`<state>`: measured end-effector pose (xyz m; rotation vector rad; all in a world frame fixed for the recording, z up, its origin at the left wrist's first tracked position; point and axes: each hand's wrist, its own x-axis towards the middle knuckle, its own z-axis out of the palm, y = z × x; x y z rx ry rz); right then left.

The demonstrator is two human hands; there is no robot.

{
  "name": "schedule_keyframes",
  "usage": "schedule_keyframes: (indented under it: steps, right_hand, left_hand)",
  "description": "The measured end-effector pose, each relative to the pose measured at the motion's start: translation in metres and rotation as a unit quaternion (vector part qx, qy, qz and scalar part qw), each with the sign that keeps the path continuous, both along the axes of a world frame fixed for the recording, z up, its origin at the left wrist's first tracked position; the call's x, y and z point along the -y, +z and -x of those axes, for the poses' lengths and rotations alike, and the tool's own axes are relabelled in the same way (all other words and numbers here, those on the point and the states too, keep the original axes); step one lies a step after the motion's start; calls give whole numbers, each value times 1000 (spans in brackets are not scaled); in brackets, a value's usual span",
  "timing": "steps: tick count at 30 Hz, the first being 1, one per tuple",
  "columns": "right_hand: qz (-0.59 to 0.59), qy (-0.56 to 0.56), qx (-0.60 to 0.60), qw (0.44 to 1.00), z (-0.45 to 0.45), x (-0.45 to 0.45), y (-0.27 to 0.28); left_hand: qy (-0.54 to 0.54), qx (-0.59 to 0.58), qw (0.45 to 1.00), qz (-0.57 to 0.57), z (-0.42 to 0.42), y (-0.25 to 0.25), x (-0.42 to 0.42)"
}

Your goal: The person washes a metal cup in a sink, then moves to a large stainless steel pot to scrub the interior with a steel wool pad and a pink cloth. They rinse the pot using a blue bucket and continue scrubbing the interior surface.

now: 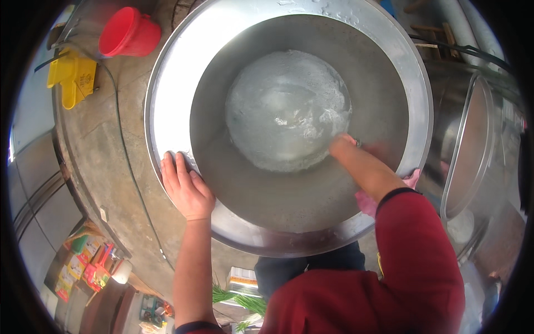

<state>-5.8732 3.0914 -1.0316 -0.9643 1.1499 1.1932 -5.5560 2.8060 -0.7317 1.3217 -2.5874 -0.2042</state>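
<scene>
In front of me is a large round metal wok with a wide shiny metal rim. Cloudy water lies in its bottom. My left hand rests flat on the rim at the lower left, its fingers pointing away from me and holding nothing. Inside the wok, at the lower right edge of the water, is my right hand. Its fingers look curled, and something small shows beside them, too blurred to name. A pink cloth hangs over the rim at the lower right, partly behind my right forearm.
A red bucket and a yellow plastic scoop-like object stand at the upper left. A hose or cable runs along the concrete floor. Green stalks lie by a white basket near my legs. A large metal vessel is at the right.
</scene>
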Motion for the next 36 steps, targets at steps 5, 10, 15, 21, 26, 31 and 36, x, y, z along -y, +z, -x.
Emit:
schedule_keyframes:
  steps: [5,10,15,21,26,31,36]
  right_hand:
    - [292,-139,44,945,-122,16,3]
    - [394,-695,231,556,-197,197,113]
    - [284,-331,449,780,-129,97,208]
    - [173,-61,437,881,-75,69,214]
    - [406,-577,369,605,-166,184,250]
    - [291,-291,480,775,-117,78,243]
    - [239,-237,524,782,-114,102,255]
  left_hand:
    - [3,0,1000,4,-4,2,-2]
    - [-5,6,1000,11,-5,1,-1]
    - [0,0,1000,9,-6,-2,-1]
    - [-7,11,1000,15,-7,2,-3]
    - [-15,7,1000,19,-5,-4,-2]
    - [-10,1,1000,18,-7,-3,-2]
    - [-5,7,1000,11,-7,1,-5]
